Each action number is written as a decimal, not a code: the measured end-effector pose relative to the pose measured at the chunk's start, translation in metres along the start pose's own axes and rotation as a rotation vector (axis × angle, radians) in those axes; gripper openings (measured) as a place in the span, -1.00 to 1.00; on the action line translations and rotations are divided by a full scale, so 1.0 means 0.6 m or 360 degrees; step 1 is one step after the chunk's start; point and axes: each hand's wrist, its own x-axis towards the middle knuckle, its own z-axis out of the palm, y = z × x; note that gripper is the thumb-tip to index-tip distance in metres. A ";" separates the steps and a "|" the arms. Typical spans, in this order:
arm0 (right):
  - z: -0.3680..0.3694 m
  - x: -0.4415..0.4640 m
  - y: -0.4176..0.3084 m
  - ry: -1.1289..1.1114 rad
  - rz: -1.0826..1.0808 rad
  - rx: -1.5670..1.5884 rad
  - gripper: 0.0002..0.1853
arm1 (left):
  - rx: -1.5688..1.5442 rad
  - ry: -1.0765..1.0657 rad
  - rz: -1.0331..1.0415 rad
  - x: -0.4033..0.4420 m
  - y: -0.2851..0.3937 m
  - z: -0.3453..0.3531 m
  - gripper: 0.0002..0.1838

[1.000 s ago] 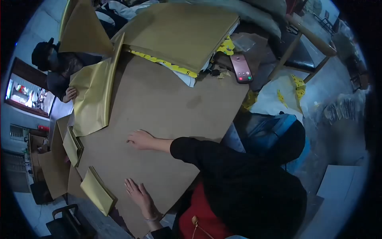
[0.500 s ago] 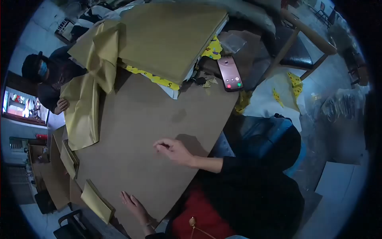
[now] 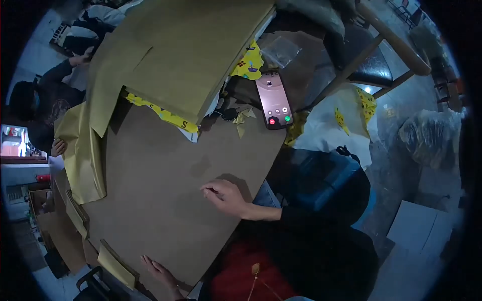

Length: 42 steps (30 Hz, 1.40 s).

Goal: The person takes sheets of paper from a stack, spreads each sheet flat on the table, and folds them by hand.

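My right hand (image 3: pixel 224 196) is just over the brown tabletop (image 3: pixel 150 200), its fingers curled in loosely; I see nothing held, only a dark gap between thumb and fingers. Lower left, my left hand (image 3: pixel 159 272) lies at the near end of the table with its fingers stretched out. A large stack of tan paper sheets (image 3: pixel 186 50) covers the far part of the table, with yellow printed paper (image 3: pixel 163 114) sticking out beneath. A phone with a lit pink screen (image 3: pixel 273 100) lies beyond my right hand, beside torn paper scraps (image 3: pixel 243 120).
Across the table, a co-worker's hand (image 3: pixel 58 147) touches a hanging gold-tan sheet (image 3: pixel 83 160); the other hand (image 3: pixel 85 56) is near the stack. Folded tan packets (image 3: pixel 116 265) lie along the left edge. A wooden chair (image 3: pixel 396 45) and plastic-wrapped bundle (image 3: pixel 432 138) stand right.
The co-worker has raised one arm toward the stack, and its near-left sheet now spreads down over the table's edge. My hands keep their shape; the whole view has shifted slightly.
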 end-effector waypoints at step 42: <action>-0.321 0.099 0.073 0.1462 0.0504 0.0667 -0.63 | 0.0421 0.0187 -0.0370 0.042 0.010 0.043 -0.52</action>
